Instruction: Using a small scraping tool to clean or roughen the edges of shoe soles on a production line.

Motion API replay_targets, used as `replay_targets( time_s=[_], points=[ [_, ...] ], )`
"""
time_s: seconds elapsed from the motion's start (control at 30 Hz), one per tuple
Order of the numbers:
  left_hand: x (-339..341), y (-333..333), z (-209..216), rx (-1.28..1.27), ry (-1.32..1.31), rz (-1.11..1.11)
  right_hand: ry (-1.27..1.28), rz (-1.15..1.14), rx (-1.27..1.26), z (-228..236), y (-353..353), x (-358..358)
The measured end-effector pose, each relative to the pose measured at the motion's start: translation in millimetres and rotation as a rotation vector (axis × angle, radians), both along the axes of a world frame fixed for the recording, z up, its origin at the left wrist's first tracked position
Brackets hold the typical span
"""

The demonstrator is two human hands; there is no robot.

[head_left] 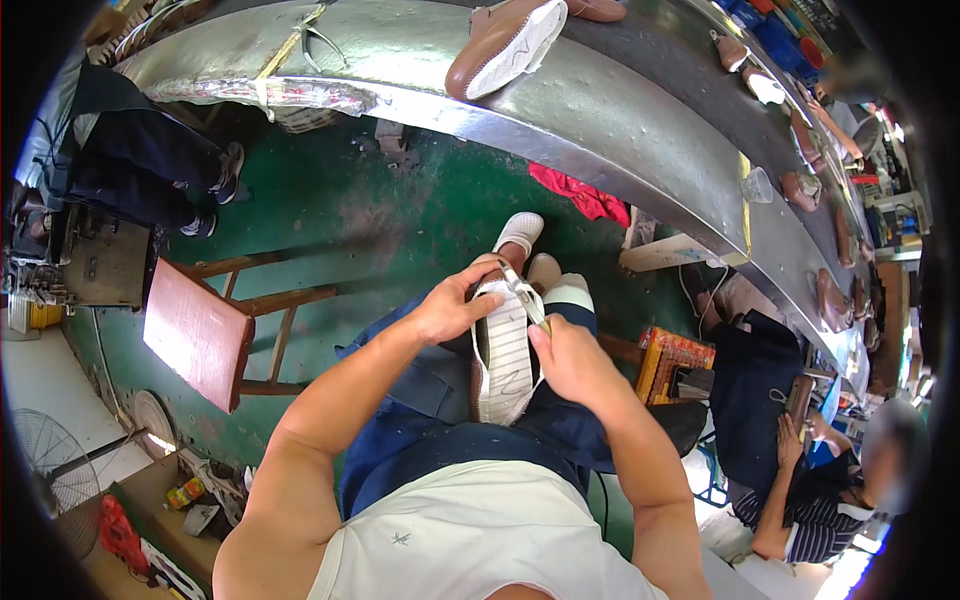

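A brown shoe [504, 345] rests sole side up across my lap, its pale underside striped, with a dark squiggle near the close end. My left hand [460, 303] is closed around the far end of the shoe, thumb lying on the underside. In my right hand [570, 360] are metal pincers [530, 303], the fingers wrapped round their handles. The jaws meet the shoe's far right edge, close to my left fingertips. Just what the jaws grip is too small to tell.
A long metal bench [620, 150] curves across the front, bearing a brown shoe [507, 50] and pliers [318, 40]. A stool [200, 335] stands left and a fan [45, 455] lower left. A co-worker [800, 480] sits right; another person [130, 150] stands far left. Red cloth [580, 190] hangs under the bench.
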State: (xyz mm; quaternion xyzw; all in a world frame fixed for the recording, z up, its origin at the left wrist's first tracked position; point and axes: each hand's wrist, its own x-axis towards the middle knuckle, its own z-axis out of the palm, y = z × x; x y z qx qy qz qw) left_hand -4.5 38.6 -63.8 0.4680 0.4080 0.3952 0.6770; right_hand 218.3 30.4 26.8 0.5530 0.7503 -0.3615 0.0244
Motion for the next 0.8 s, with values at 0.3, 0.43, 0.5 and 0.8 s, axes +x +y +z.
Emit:
replay_targets(
  time_s=[0.3, 0.43, 0.5, 0.8],
  points=[
    [12, -55, 12, -0.151, 0.428, 0.089, 0.352, -0.299, 0.142, -67, -30, 36],
    [29, -85, 6, -0.108, 0.499, 0.144, 0.555, -0.507, -0.313, -96, -80, 43],
    [44, -97, -23, 0.009, 0.352, 0.245, 0.566, -0.536, -0.297, -85, -89, 44],
    [55, -53, 16, -0.45, 0.011, -0.341, 0.627, -0.615, -0.195, -99, -115, 84]
  ],
)
